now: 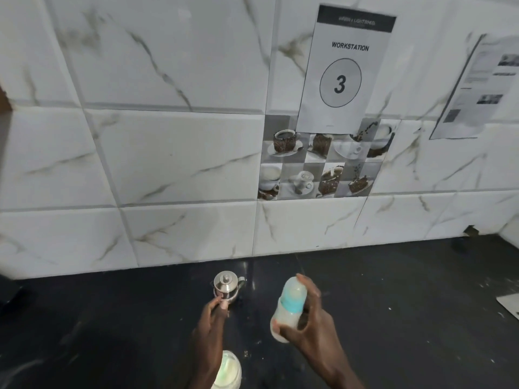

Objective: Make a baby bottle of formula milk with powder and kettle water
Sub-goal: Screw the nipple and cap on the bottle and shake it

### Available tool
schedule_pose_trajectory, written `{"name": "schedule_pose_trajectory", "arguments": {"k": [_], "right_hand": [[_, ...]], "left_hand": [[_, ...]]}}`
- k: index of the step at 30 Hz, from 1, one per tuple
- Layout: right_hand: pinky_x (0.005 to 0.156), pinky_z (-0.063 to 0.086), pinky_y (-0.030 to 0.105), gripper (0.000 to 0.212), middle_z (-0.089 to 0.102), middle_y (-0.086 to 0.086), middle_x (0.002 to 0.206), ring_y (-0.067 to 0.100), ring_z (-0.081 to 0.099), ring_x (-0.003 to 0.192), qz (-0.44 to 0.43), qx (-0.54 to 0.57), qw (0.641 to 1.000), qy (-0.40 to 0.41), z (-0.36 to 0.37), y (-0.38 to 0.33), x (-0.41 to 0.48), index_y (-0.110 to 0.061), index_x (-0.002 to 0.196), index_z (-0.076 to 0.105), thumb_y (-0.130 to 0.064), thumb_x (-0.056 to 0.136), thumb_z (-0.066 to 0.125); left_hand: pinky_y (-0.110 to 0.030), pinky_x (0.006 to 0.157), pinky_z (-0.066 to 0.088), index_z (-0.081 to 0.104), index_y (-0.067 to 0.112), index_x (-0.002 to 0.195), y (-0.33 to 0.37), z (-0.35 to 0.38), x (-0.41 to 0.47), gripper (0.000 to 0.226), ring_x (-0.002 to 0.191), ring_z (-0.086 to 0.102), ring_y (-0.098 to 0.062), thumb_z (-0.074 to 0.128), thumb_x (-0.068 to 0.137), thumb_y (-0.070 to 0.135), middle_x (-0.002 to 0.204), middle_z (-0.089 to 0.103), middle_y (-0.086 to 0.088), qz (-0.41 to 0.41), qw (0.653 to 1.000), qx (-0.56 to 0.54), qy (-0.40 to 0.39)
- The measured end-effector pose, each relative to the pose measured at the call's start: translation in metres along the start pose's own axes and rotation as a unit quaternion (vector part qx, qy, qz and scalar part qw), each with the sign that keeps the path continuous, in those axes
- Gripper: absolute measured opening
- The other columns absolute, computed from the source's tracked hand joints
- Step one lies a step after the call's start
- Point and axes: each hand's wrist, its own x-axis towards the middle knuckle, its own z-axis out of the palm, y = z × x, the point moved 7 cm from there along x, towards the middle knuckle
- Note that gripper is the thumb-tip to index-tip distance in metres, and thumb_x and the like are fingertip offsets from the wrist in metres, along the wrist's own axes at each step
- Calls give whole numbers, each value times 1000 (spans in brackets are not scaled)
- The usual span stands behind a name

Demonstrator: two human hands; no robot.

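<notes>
From my head camera, my right hand [311,324] reaches forward from the lower right with the wrist bent. Its fingers and thumb are wrapped round the lower half of the baby bottle [290,304], which I hold in the air above the dark counter [407,318]. The bottle is tilted, its capped top pointing up and away from me and its base near my thumb. It has a blue band round its upper part and looks milky white inside. My left hand [212,315] stretches straight ahead beside it, the forearm coming up from the bottom edge. Its thumb and forefinger are closed in a pinch on the near side of the small steel kettle [226,284], which stands upright with its lid on, just beyond my fingertips and left of the bottle. A white container [229,369] sits under my left forearm, partly hidden by it. Past both hands, high on the tiled wall [168,153], hangs a paper sign [345,71] reading WORKSTATION 3.
</notes>
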Motion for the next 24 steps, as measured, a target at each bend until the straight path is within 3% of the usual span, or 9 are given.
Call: {"name": "schedule_pose_trajectory", "arguments": {"k": [2,4,6,10,12,14,17,20,24], "right_hand": [[80,60,20,105,67,-20,117,4,71,96,-8,14,998,64,-10,-1,3,-59,141,30,-15,69,91],[81,60,21,104,65,-21,118,4,71,98,-20,10,999,48,-9,-3,7,-56,144,29,-15,70,91],[85,61,27,102,62,-24,124,7,69,102,-20,-17,1000,-5,1,-3,5,-58,144,28,-19,72,89],[85,59,24,105,65,-19,123,8,70,102,-5,-8,998,55,-7,7,8,-57,145,27,-19,69,90],[90,59,29,103,62,-18,128,8,68,107,1,-38,999,-17,9,9,4,-62,144,25,-25,71,88],[89,59,28,100,57,-27,131,7,67,107,1,-41,999,-19,12,6,0,-61,144,27,-26,72,87],[88,59,25,103,47,-43,132,3,66,109,-17,-45,999,-24,14,1,6,-54,150,24,-24,74,87],[86,58,22,121,53,-52,118,-3,68,104,-5,-68,994,-86,29,0,0,-61,153,5,-21,73,86],[85,61,29,134,70,-33,112,-2,72,98,14,-31,995,-90,31,1,3,-56,154,-12,-23,73,90]], "left_hand": [[-43,107,50,70,39,119,10,2,-3,41,114,68,-10,63,88,65,113,76,14,16,1000,15,1],[-40,105,49,70,33,122,14,3,-5,37,117,66,-12,63,95,57,116,74,13,13,1000,21,5],[-40,105,49,70,35,122,15,2,-7,47,116,66,-10,60,89,67,115,74,16,9,1000,26,0],[-39,106,49,70,34,122,11,0,-4,67,115,65,-8,56,73,78,115,74,18,10,999,33,2],[-32,102,48,70,35,119,15,4,-9,48,119,65,-8,67,84,67,116,73,19,13,999,35,-22],[-27,103,49,69,37,118,26,11,-13,30,122,64,-4,78,89,41,120,73,17,32,998,22,-53],[-29,110,48,69,40,125,52,32,-20,49,124,61,2,87,79,38,130,68,24,94,989,3,-114],[-21,106,48,64,38,134,92,56,-38,67,128,58,3,89,72,41,136,63,26,181,966,33,-180],[-23,94,56,60,42,136,115,68,-40,81,121,61,1,93,62,45,129,63,24,248,949,113,-157]]}}
